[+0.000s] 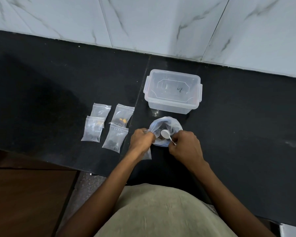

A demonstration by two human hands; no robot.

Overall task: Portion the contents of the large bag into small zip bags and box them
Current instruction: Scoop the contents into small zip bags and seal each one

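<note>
The large bag [164, 132] sits open near the worktop's front edge, dark contents inside. The left hand [140, 141] grips its rim with curled fingers; the right hand [184, 147] pinches a white spoon [166, 135] over the opening. Beyond it stands a clear lidded box [173, 91]. Four small zip bags [108, 125], partly filled, lie to the left. The worktop [237, 125] is black stone; marble-patterned wall tiles [143, 23] run behind.
</note>
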